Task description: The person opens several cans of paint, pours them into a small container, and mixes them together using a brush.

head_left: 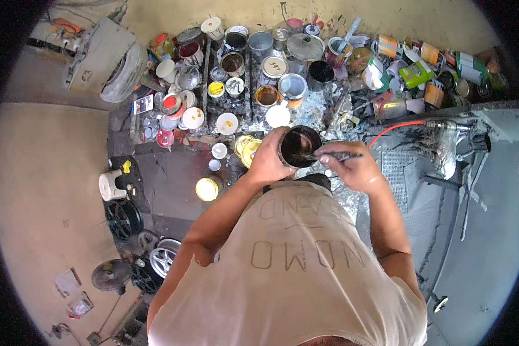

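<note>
My left hand point(269, 158) is wrapped round the side of an open can point(299, 146) with a dark brown inside, tilted so its mouth faces me. Between the fingers and thumb of my right hand point(354, 168) is a dark, thin stick-like tool point(343, 155), its left end reaching over the can's rim into the mouth. What that end touches inside is too dark to tell. Just left of the can, partly behind my left hand, lie yellow lids point(249, 152). A white round lid point(278, 116) is beyond the can.
Many paint cans, such as a grey-blue one point(293, 86), crowd the bench ahead. Tipped cans and a green container point(416, 74) pile up at right. A yellow-topped tin point(207, 189) stands left of my forearm. An orange hose point(395, 125) curves at right; wheels point(164, 258) lie lower left.
</note>
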The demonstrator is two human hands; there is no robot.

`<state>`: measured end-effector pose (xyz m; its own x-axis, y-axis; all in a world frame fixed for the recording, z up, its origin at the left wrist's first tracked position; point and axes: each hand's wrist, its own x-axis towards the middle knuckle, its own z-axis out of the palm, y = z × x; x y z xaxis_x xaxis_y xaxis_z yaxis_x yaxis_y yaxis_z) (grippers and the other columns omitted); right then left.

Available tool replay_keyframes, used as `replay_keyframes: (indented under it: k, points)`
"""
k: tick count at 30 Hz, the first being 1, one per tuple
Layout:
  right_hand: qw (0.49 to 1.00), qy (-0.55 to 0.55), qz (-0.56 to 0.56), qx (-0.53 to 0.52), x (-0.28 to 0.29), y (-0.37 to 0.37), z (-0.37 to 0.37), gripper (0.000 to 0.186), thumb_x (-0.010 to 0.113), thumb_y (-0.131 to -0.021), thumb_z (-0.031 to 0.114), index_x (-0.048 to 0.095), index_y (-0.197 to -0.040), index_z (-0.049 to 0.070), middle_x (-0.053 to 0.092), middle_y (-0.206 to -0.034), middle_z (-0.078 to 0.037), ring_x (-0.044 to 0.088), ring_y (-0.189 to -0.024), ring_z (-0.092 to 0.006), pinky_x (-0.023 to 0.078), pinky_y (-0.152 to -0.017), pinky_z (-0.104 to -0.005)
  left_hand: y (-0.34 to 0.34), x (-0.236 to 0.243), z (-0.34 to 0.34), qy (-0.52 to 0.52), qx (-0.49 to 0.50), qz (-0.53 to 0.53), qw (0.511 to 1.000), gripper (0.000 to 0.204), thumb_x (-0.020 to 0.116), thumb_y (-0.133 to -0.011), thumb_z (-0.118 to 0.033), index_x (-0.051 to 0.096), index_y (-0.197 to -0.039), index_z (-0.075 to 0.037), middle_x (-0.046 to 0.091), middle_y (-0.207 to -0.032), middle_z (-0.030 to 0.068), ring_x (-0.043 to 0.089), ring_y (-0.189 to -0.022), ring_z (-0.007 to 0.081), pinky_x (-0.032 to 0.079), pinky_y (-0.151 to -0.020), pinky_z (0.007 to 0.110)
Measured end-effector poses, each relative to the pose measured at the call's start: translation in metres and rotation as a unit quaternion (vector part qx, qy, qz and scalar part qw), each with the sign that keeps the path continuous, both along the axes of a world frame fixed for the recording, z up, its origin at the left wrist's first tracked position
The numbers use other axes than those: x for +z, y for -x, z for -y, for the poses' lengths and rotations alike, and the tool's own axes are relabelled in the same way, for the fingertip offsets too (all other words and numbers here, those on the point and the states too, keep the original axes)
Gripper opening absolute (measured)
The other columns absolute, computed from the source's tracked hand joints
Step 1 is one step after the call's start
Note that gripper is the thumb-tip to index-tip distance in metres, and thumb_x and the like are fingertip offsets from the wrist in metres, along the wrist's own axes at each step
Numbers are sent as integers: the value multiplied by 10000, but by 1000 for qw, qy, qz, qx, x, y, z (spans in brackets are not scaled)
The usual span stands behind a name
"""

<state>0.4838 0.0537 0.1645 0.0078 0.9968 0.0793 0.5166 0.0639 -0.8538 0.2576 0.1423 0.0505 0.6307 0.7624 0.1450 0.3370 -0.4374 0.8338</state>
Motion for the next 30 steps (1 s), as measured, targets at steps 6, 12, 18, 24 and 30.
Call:
replay_keyframes:
  k: [6,12,18,24,30]
  points:
    - [998,-64,-19,5,5,-5,1,183,747,-897,149,734,-1004,2,752,-950,-157,728,-828,-332,562,-738,-368,-8,14,-11,-59,4,5,998,847,917,-579,-205,519,-1300,-5,630,-1203,208,624,-1146,379,503,-982,445]
    - [994,-66,14,-89,16,-17,4,177,720,-923,169,736,-998,9,745,-965,-167,724,-830,-348,563,-753,-394,-20,38,-19,-82,-16,35,996,837,922,-579,-177,529,-1299,-8,623,-1221,193,631,-1129,367,504,-984,437]
    - [987,-60,81,-128,17,-32,12,168,730,-907,165,743,-965,8,745,-968,-159,718,-859,-352,565,-769,-403,-27,42,-22,-118,-6,0,993,908,959,-560,-206,512,-1326,-11,615,-1236,193,630,-1142,356,507,-991,425]
    - [996,-76,-45,-10,19,-36,18,174,721,-920,162,744,-998,8,748,-959,-169,727,-853,-332,563,-774,-391,-36,33,-27,-140,-25,22,990,907,962,-568,-188,503,-1328,-5,620,-1247,175,631,-1157,322,499,-1007,417]
    - [982,-91,-39,-163,-9,-52,23,204,745,-915,180,744,-1013,1,755,-944,-156,727,-887,-240,552,-800,-386,-39,-5,-25,1,-8,95,995,954,968,-569,-157,462,-1361,1,618,-1264,154,619,-1170,267,477,-1042,399]
